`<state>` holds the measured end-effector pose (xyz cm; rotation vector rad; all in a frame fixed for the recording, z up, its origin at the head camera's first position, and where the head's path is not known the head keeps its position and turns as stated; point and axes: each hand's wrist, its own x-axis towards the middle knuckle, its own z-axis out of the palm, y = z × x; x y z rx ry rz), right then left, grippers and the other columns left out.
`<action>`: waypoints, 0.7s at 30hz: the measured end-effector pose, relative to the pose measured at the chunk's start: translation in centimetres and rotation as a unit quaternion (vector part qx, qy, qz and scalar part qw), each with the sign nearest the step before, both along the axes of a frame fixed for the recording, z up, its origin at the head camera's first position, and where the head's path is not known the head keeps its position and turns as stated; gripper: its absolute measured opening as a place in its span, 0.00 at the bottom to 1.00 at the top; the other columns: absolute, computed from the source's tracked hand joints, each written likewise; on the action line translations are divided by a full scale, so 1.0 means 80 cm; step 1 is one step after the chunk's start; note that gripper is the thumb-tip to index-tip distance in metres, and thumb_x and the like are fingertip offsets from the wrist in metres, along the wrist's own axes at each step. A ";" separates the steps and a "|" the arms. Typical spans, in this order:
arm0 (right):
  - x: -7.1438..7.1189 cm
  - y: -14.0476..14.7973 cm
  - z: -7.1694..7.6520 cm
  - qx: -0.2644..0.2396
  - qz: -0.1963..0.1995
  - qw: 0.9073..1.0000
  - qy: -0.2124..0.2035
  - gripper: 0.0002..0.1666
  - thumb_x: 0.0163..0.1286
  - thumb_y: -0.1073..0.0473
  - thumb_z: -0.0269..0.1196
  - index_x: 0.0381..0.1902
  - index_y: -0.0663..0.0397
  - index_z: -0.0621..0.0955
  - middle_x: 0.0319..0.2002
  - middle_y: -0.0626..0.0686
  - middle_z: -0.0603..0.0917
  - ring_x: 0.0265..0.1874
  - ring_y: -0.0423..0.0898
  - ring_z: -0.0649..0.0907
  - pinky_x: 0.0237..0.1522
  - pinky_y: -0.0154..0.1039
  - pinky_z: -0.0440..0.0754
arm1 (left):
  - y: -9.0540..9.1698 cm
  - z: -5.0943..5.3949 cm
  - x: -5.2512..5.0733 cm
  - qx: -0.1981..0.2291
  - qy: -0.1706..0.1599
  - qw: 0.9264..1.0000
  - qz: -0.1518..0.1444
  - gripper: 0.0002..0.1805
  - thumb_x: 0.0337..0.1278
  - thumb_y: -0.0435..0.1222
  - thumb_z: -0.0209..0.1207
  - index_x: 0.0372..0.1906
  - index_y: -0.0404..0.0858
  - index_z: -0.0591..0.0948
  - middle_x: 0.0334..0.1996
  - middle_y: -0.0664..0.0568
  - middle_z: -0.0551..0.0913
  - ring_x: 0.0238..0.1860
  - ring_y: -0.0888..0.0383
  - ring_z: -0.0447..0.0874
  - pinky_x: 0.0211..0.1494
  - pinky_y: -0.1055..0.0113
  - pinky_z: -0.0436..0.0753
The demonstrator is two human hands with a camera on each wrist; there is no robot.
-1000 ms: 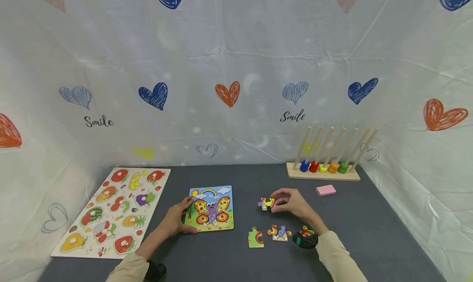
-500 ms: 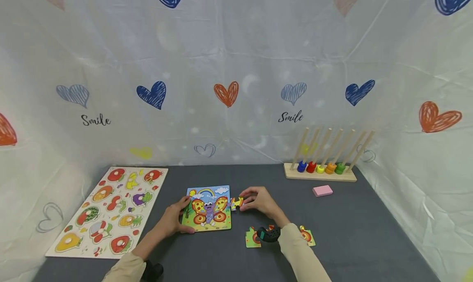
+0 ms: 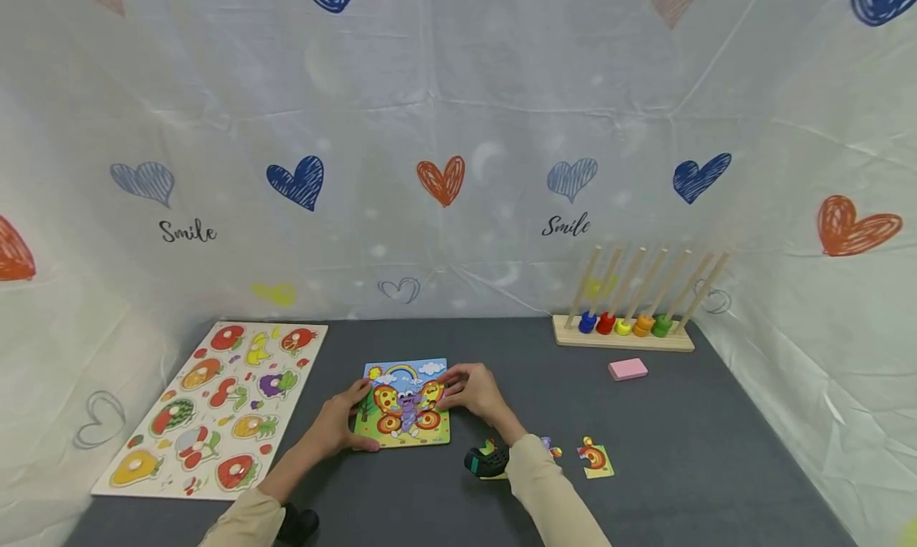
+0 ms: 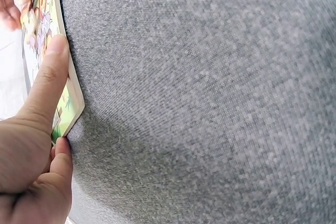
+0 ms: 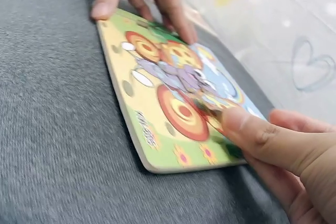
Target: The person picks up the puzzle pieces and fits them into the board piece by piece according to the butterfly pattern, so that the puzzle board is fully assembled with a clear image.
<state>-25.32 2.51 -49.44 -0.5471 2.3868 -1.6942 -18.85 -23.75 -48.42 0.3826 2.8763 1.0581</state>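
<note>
A butterfly puzzle board [image 3: 401, 442] lies on the dark grey table. My left hand [image 3: 337, 420] grips it at the left side, thumb along the near edge and fingers at the upper left. Over the board's upper right, my right hand [image 3: 476, 393] pinches a yellow and purple puzzle piece [image 3: 432, 392] by its right side. In the right wrist view my thumb and fingers partly cover that piece, so its exact seating cannot be made out. Nearer to me lie loose pieces: an orange-and-green one [image 3: 595, 458], a purple one [image 3: 551, 447] and another [image 3: 490, 447], the latter two partly hidden by the right arm.
To the left lies a large white fruit puzzle board [image 3: 239, 408]. A wooden peg stand [image 3: 623, 338] with coloured rings stands at the back right, with a pink block [image 3: 627, 369] in front. A heart-print sheet [image 3: 430, 252] hangs behind the table.
My right hand has carried the puzzle piece leftward from the open table, past the board's right edge, to over its upper right wing. The left hand has kept its hold on the board.
</note>
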 end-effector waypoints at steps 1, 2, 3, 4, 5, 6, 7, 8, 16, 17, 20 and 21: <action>0.001 -0.003 0.001 0.016 -0.006 1.000 0.010 0.19 0.46 0.67 0.76 0.39 0.63 0.86 0.31 0.55 0.86 0.25 0.43 0.86 0.35 0.36 0.83 | 0.000 0.000 0.000 0.003 -0.001 1.000 -0.001 0.56 0.28 0.40 0.80 0.66 0.20 0.64 0.67 0.29 0.63 0.58 0.35 0.73 0.52 0.53 0.79; 0.001 -0.006 0.002 0.030 -0.010 0.999 0.022 0.18 0.46 0.66 0.77 0.38 0.62 0.86 0.30 0.54 0.86 0.24 0.41 0.85 0.34 0.35 0.83 | 0.000 0.000 0.000 0.005 -0.002 1.000 -0.003 0.56 0.28 0.40 0.80 0.66 0.19 0.64 0.67 0.29 0.62 0.59 0.35 0.73 0.52 0.53 0.79; 0.002 -0.008 0.003 0.040 -0.012 0.999 0.033 0.18 0.46 0.66 0.77 0.37 0.62 0.86 0.29 0.54 0.86 0.23 0.40 0.85 0.34 0.36 0.83 | 0.000 0.000 0.000 0.007 -0.001 1.000 -0.005 0.56 0.28 0.39 0.79 0.65 0.19 0.63 0.67 0.28 0.62 0.59 0.34 0.72 0.52 0.53 0.79; 0.001 -0.011 0.004 0.052 -0.014 0.998 0.044 0.18 0.45 0.65 0.77 0.37 0.61 0.87 0.28 0.54 0.87 0.22 0.39 0.84 0.34 0.35 0.83 | -0.001 0.001 0.000 0.008 -0.001 1.000 -0.006 0.56 0.29 0.39 0.79 0.65 0.19 0.63 0.67 0.28 0.62 0.59 0.34 0.72 0.52 0.53 0.79; 0.001 -0.013 0.005 0.065 -0.016 0.996 0.054 0.18 0.45 0.64 0.78 0.36 0.60 0.87 0.27 0.53 0.87 0.22 0.38 0.83 0.34 0.35 0.82 | -0.001 0.001 0.000 0.009 0.001 1.000 -0.008 0.56 0.29 0.39 0.79 0.65 0.19 0.63 0.67 0.28 0.62 0.59 0.34 0.72 0.52 0.53 0.79; 0.001 -0.014 0.006 0.079 -0.017 0.995 0.066 0.18 0.45 0.63 0.78 0.36 0.60 0.87 0.27 0.52 0.86 0.22 0.37 0.82 0.33 0.34 0.82 | -0.001 0.001 0.000 0.008 0.002 1.000 -0.010 0.56 0.29 0.39 0.79 0.66 0.19 0.63 0.67 0.28 0.62 0.58 0.34 0.73 0.52 0.53 0.79; 0.001 -0.016 0.007 0.095 -0.018 0.992 0.076 0.18 0.45 0.62 0.78 0.36 0.58 0.87 0.26 0.51 0.86 0.22 0.37 0.81 0.32 0.34 0.81 | -0.002 0.001 0.000 0.007 0.005 1.000 -0.012 0.56 0.29 0.39 0.79 0.66 0.19 0.63 0.67 0.28 0.62 0.58 0.34 0.73 0.52 0.53 0.79; 0.001 -0.017 0.008 0.107 -0.019 0.990 0.086 0.18 0.45 0.61 0.78 0.36 0.57 0.87 0.26 0.51 0.85 0.22 0.36 0.80 0.30 0.33 0.80 | -0.002 0.002 0.000 0.006 0.006 1.000 -0.013 0.56 0.29 0.40 0.79 0.66 0.19 0.63 0.67 0.28 0.62 0.57 0.34 0.74 0.52 0.52 0.78; 0.003 -0.014 0.015 0.154 0.005 0.985 0.082 0.22 0.46 0.59 0.78 0.41 0.56 0.87 0.29 0.51 0.82 0.24 0.37 0.74 0.26 0.32 0.73 | -0.002 -0.001 -0.001 -0.004 0.002 1.000 -0.014 0.56 0.30 0.40 0.79 0.66 0.20 0.63 0.67 0.29 0.62 0.57 0.35 0.75 0.53 0.51 0.78; 0.003 -0.013 0.017 0.149 0.008 0.986 0.076 0.22 0.46 0.60 0.78 0.42 0.57 0.86 0.30 0.51 0.83 0.24 0.38 0.75 0.26 0.32 0.73 | -0.001 -0.001 -0.001 -0.004 0.000 1.000 -0.013 0.56 0.31 0.40 0.79 0.66 0.20 0.63 0.67 0.29 0.62 0.57 0.35 0.74 0.53 0.51 0.78; 0.004 -0.012 0.021 0.131 0.012 0.989 0.065 0.23 0.48 0.63 0.77 0.44 0.60 0.85 0.32 0.53 0.84 0.25 0.38 0.77 0.27 0.33 0.75 | -0.002 -0.002 -0.001 -0.004 -0.003 1.000 -0.011 0.56 0.31 0.40 0.79 0.67 0.20 0.63 0.67 0.30 0.62 0.58 0.35 0.74 0.53 0.52 0.78; 0.004 -0.012 0.021 0.127 0.013 0.990 0.066 0.23 0.48 0.63 0.76 0.44 0.60 0.85 0.32 0.54 0.85 0.25 0.39 0.77 0.27 0.33 0.76 | -0.002 -0.002 -0.001 -0.004 -0.004 1.000 -0.010 0.56 0.31 0.40 0.79 0.67 0.20 0.63 0.67 0.30 0.62 0.58 0.35 0.73 0.53 0.52 0.78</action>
